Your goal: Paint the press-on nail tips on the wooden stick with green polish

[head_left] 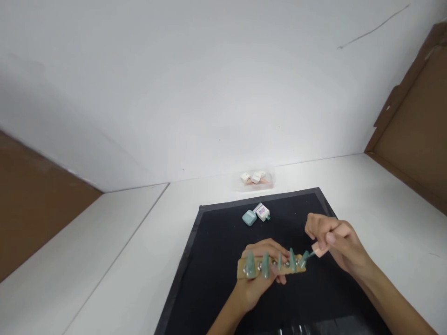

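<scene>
My left hand (260,279) is wrapped round a tan strip (240,270) that carries several long green false nails (265,265) on small silver mounts. Pinched in my right hand (337,239) is a nail polish brush (319,250) with a pale pink cap. Its green-coated tip touches or nearly touches the nail at the strip's right end (303,259). Beyond my hands, a teal bottle (249,217) lies on the black mat beside a white bottle (262,212) with a purple label and green at its neck.
Under my hands lies a black mat (216,242) on a white table (139,246). A clear tray (240,187) with white-topped items stands against the white wall (216,93). Brown cardboard panels (415,121) rise at both sides. Something glossy shows at the mat's near edge.
</scene>
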Available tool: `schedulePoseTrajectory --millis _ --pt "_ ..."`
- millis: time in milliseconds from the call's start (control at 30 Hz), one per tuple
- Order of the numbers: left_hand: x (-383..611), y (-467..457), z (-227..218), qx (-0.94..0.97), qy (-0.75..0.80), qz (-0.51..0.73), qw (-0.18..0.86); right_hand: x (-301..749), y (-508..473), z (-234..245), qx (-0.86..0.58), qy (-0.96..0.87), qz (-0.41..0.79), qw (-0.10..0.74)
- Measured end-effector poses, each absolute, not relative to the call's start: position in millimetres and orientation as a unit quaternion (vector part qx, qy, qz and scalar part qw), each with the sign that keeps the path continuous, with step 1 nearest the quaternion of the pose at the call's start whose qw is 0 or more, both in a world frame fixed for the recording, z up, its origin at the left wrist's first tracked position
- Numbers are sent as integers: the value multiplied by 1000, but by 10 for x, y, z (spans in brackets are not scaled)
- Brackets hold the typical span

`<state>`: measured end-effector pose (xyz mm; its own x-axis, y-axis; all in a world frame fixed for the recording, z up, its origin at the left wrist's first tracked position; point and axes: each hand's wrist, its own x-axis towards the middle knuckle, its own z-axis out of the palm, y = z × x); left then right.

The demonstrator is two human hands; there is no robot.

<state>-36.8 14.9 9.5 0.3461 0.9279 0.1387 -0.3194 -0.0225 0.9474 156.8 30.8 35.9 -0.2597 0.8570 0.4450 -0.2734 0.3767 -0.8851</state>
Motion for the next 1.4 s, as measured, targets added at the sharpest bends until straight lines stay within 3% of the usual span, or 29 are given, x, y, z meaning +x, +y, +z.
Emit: schedulePoseTrajectory --millis 300,600,767,1033,1400 --pt "-313 158 70 650 299 479 509 1542 289 436 -254 -717 435 482" --pt "-327 143 32 664 291 476 499 1565 316 306 -322 -648 417 550" --pt "-319 148 45 667 291 469 501 1547 296 388 -254 -686 465 499" --pt "-334 111 65 678 287 535 414 1615 348 278 -369 -632 342 590" --pt "-297 77 87 708 283 548 344 1582 312 401 -283 -727 340 525"
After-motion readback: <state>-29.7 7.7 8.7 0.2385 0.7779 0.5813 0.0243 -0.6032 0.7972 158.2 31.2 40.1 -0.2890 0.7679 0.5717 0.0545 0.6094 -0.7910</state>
